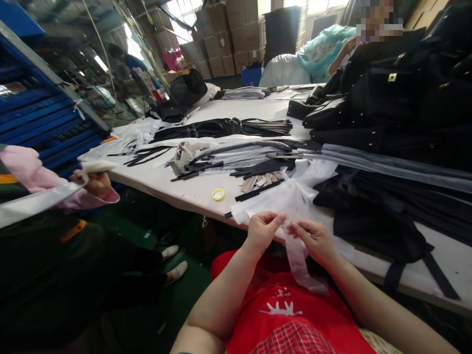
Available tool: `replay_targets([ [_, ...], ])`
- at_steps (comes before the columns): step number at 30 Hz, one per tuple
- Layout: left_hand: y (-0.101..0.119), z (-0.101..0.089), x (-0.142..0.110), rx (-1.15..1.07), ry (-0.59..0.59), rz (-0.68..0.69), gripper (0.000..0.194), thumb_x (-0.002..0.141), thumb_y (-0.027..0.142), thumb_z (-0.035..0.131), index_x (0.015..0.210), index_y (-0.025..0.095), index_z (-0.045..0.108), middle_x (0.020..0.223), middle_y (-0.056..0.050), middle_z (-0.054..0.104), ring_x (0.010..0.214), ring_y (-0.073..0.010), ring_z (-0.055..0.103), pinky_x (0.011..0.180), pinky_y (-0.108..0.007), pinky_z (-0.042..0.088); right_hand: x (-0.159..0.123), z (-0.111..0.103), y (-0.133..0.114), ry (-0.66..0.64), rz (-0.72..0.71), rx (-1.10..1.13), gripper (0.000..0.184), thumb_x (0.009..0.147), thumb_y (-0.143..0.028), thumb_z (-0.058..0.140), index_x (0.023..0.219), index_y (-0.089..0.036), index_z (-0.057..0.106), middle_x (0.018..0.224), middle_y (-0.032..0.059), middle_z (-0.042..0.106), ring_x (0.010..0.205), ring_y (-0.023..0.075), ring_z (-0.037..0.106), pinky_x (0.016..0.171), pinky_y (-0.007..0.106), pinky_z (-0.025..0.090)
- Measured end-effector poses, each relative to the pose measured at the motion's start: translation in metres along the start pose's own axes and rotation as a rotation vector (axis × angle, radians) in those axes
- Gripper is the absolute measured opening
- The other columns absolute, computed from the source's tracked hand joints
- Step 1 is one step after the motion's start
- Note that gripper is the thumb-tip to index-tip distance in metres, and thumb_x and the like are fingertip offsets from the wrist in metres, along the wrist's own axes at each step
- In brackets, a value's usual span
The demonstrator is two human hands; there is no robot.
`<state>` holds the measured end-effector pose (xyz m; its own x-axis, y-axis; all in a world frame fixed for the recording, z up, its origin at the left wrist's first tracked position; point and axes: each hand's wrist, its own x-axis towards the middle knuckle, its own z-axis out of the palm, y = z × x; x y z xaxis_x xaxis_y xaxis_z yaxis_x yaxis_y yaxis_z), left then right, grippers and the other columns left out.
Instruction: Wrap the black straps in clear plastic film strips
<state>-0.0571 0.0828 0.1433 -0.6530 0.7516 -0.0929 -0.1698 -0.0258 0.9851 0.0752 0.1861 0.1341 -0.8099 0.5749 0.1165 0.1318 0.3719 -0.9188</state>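
Note:
At the table's near edge, my left hand (pixel 264 227) pinches a thin white translucent strip (pixel 297 260). A short way to its right, my right hand (pixel 311 236) is closed on the same strip, fingertips close to the left ones. The strip's loose end hangs down over my red apron (pixel 283 295). Behind my hands, a crumpled white translucent sheet (pixel 295 189) lies on the table; whether it joins the strip I cannot tell. Black fabric pieces (pixel 368 223) lie to the right of my right hand.
A yellow tape ring (pixel 218 194) lies left of the sheet, near small cardboard pieces (pixel 258 182). Bundles of black strips (pixel 228 128) cross the white table (pixel 199 196). Black bags (pixel 387 98) are piled at right. A person in pink sleeves (pixel 98 189) stands at left holding white material.

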Motion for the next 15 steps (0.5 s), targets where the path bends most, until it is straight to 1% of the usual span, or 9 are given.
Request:
replay_targets([
  [3,0.001,0.002,-0.003,-0.05,-0.058,-0.032,0.031,0.07,0.045,0.08,0.073,0.014,0.075,0.069,-0.004,0.072,0.063,-0.0158,0.063,0.059,-0.025,0.05,-0.004,0.004,0.002,-0.041,-0.021,-0.005,0.043,0.094,-0.05,0.05,0.072,-0.019,0.07,0.067,0.0033,0.068,0.063,0.0183,0.061,0.061,0.028,0.045],
  [5,0.0,0.001,-0.005,-0.071,-0.075,-0.048,0.033,0.069,0.046,0.081,0.071,0.014,0.074,0.065,-0.004,0.07,0.058,-0.0149,0.061,0.054,-0.024,0.047,-0.005,0.008,0.004,-0.09,-0.041,-0.003,0.042,0.095,-0.049,0.05,0.071,-0.019,0.069,0.068,0.0029,0.068,0.065,0.018,0.06,0.061,0.028,0.044],
  [6,0.0,0.0,-0.006,-0.078,-0.058,-0.043,0.034,0.068,0.046,0.082,0.067,0.013,0.072,0.062,-0.003,0.068,0.055,-0.0139,0.059,0.052,-0.024,0.046,-0.003,0.01,0.005,-0.113,-0.049,0.004,0.041,0.095,-0.048,0.05,0.071,-0.019,0.069,0.069,0.0027,0.067,0.066,0.0179,0.06,0.062,0.028,0.044],
  [8,-0.002,-0.005,-0.007,-0.087,0.012,-0.013,0.037,0.067,0.045,0.083,0.059,0.013,0.066,0.057,-0.002,0.065,0.053,-0.0113,0.055,0.053,-0.022,0.043,0.008,0.012,0.005,-0.138,-0.048,0.053,0.037,0.094,-0.044,0.053,0.072,-0.019,0.069,0.07,0.0024,0.067,0.067,0.0177,0.059,0.063,0.027,0.044],
  [9,-0.003,-0.009,-0.007,-0.082,0.047,0.0,0.039,0.067,0.045,0.083,0.057,0.013,0.063,0.056,-0.001,0.063,0.052,-0.0101,0.053,0.053,-0.022,0.042,0.019,0.013,0.005,-0.127,-0.008,0.121,0.033,0.092,-0.042,0.057,0.072,-0.019,0.07,0.071,0.0025,0.068,0.068,0.0174,0.059,0.064,0.027,0.045],
  [10,-0.004,-0.014,-0.008,-0.073,0.077,0.007,0.04,0.066,0.045,0.084,0.056,0.013,0.061,0.055,0.0,0.061,0.052,-0.0089,0.05,0.053,-0.021,0.04,0.033,0.013,0.004,-0.101,0.061,0.213,0.027,0.089,-0.038,0.062,0.073,-0.018,0.071,0.072,0.0027,0.068,0.068,0.0167,0.059,0.064,0.026,0.045],
  [12,-0.006,-0.023,-0.012,-0.047,0.113,0.016,0.042,0.065,0.045,0.084,0.056,0.013,0.059,0.054,0.002,0.057,0.05,-0.0075,0.045,0.051,-0.02,0.037,0.071,0.012,0.002,-0.022,0.239,0.409,0.013,0.084,-0.03,0.071,0.079,-0.017,0.072,0.08,0.0036,0.07,0.067,0.0144,0.06,0.061,0.023,0.046],
  [13,-0.007,-0.027,-0.014,-0.032,0.116,0.021,0.043,0.065,0.046,0.084,0.057,0.013,0.058,0.054,0.002,0.056,0.05,-0.0073,0.044,0.051,-0.02,0.036,0.093,0.012,0.002,0.017,0.327,0.49,0.01,0.083,-0.027,0.072,0.084,-0.017,0.072,0.085,0.0044,0.071,0.066,0.0132,0.06,0.059,0.021,0.047],
  [15,-0.009,-0.034,-0.021,-0.002,0.102,0.037,0.044,0.066,0.048,0.083,0.058,0.013,0.058,0.054,0.002,0.055,0.051,-0.0075,0.043,0.051,-0.02,0.035,0.14,0.014,0.002,0.076,0.435,0.569,0.013,0.087,-0.026,0.069,0.095,-0.015,0.069,0.094,0.0072,0.071,0.068,0.0126,0.063,0.057,0.02,0.049],
])
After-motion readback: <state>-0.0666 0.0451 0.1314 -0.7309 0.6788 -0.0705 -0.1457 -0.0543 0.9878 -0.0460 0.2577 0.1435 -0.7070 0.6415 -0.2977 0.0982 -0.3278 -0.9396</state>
